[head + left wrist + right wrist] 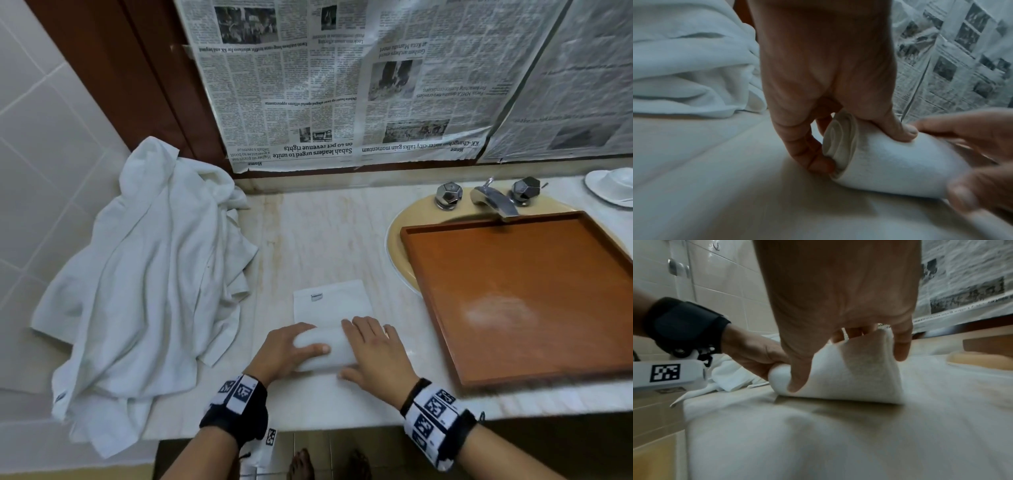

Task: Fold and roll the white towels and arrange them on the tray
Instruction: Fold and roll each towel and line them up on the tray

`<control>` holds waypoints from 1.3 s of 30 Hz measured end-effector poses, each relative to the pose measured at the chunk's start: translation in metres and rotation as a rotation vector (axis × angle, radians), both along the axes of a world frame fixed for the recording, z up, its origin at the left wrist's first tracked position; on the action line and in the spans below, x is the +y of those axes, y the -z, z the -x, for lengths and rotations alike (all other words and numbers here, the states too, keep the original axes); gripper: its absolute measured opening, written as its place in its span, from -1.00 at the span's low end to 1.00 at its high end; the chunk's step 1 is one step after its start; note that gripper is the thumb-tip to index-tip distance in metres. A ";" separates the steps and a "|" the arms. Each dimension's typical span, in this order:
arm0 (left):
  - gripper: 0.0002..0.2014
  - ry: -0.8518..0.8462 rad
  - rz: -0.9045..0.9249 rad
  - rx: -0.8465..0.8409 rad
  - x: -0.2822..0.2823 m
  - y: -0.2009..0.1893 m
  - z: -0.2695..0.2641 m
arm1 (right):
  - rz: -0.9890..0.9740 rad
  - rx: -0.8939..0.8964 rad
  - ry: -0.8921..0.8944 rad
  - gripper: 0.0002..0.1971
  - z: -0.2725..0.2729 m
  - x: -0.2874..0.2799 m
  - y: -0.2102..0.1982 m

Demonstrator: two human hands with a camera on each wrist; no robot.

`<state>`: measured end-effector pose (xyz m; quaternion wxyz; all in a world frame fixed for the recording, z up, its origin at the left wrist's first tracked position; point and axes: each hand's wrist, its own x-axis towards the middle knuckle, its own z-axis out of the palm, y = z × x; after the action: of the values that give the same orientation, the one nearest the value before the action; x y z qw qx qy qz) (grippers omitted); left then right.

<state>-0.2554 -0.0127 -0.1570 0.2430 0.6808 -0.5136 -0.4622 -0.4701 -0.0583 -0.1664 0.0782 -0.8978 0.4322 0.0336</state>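
Note:
A small white towel (pixel 323 353) lies on the marble counter, its near part rolled into a cylinder and its flat part (pixel 334 301) stretching away from me. My left hand (pixel 284 349) grips the roll's left end, thumb on top and fingers curled at the end face. In the left wrist view the spiral end of the roll (pixel 838 142) shows beside my left hand (pixel 818 97). My right hand (pixel 371 349) covers the right end. In the right wrist view my right hand (pixel 838 305) curls its fingers over the roll (pixel 859 373), thumb on the near side. The wooden tray (pixel 513 291) holds nothing.
A heap of loose white towels (pixel 147 274) covers the counter's left end. The tray rests over the yellow sink (pixel 397 253), below the chrome tap (pixel 493 198). A white dish (pixel 613 186) sits at the far right. Newspaper (pixel 342 85) covers the wall behind. The counter's front edge is just below my wrists.

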 end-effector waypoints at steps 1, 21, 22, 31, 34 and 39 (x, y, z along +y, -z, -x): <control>-0.65 -0.009 -0.009 -0.002 -0.001 -0.001 0.001 | 0.032 -0.001 0.004 -0.09 -0.004 0.000 0.002; -0.44 0.168 -0.101 -0.129 0.000 -0.001 -0.008 | -0.020 0.008 0.010 -0.17 0.007 0.017 -0.002; -0.40 0.160 -0.091 -0.151 0.003 0.001 -0.006 | -0.060 0.023 0.000 -0.23 0.004 0.009 -0.006; -0.26 0.083 0.126 -0.231 0.016 0.015 0.011 | -0.533 -0.080 0.098 -0.27 0.004 -0.031 -0.025; -0.40 0.197 0.055 -0.206 -0.001 0.004 0.004 | -0.226 -0.047 0.091 -0.29 0.010 0.002 -0.016; -0.45 0.269 -0.080 -0.207 -0.026 -0.004 0.001 | -0.108 -0.018 0.123 -0.11 0.014 0.016 -0.004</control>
<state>-0.2565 -0.0385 -0.1525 0.0975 0.6592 -0.6034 -0.4381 -0.4839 -0.0420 -0.1629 0.1323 -0.8644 0.4831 0.0440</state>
